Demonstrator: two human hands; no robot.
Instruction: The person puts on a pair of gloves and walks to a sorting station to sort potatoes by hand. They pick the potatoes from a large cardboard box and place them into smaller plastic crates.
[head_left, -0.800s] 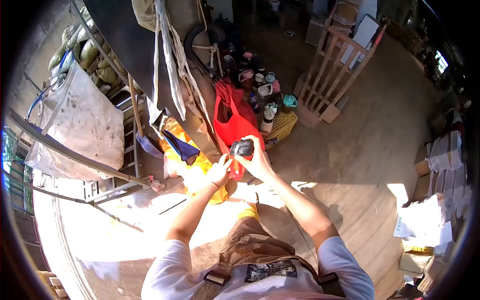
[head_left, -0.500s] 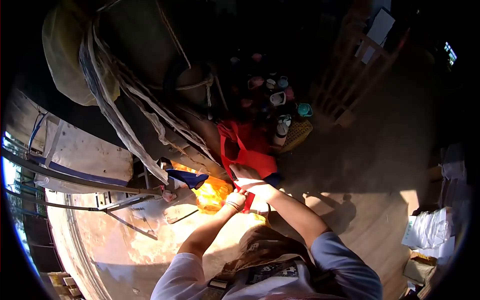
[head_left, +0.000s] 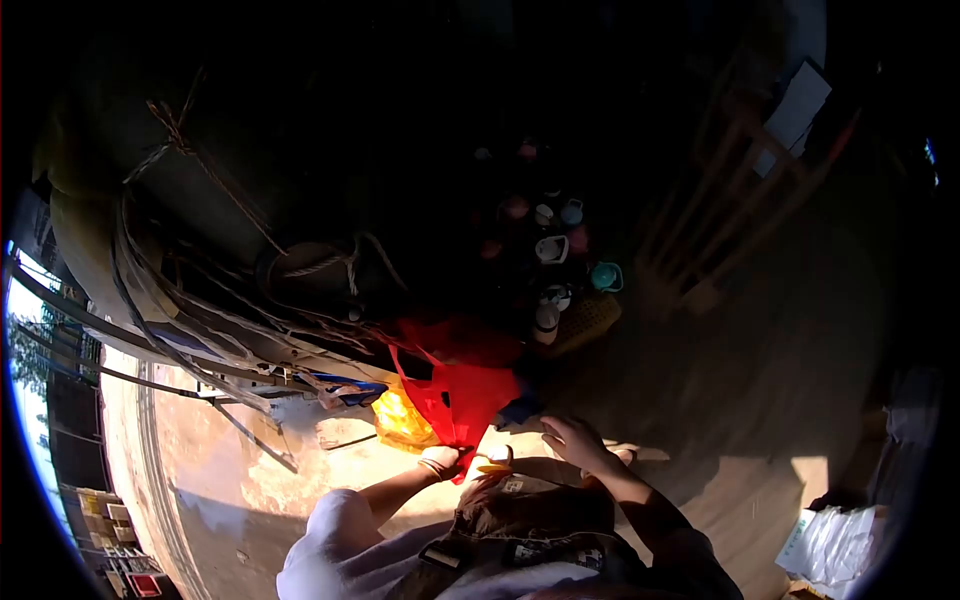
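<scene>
A red cloth bag (head_left: 470,392) with a loop handle hangs or stands in front of me, partly in shadow. My left hand (head_left: 441,460), with a band at the wrist, is closed on the lower near edge of the bag. To the right of the bag, my right hand (head_left: 574,442) is apart from it, fingers stretched out and holding nothing. Something dark blue (head_left: 522,406) lies between the bag and my right hand. A bright yellow plastic bag (head_left: 400,420) sits just left of the red one. What the red bag holds is hidden.
Several bottles and cups, one a turquoise cup (head_left: 606,277), stand in shadow by a yellow basket (head_left: 588,322). Ropes (head_left: 215,185) and cords hang at the left. A slatted wooden frame (head_left: 700,215) is at the back right, white packages (head_left: 835,545) at the lower right.
My right hand has let go of the red bag and moved right. My left hand has shifted down and left with the bag. The view has turned, and the hanging strips look lower.
</scene>
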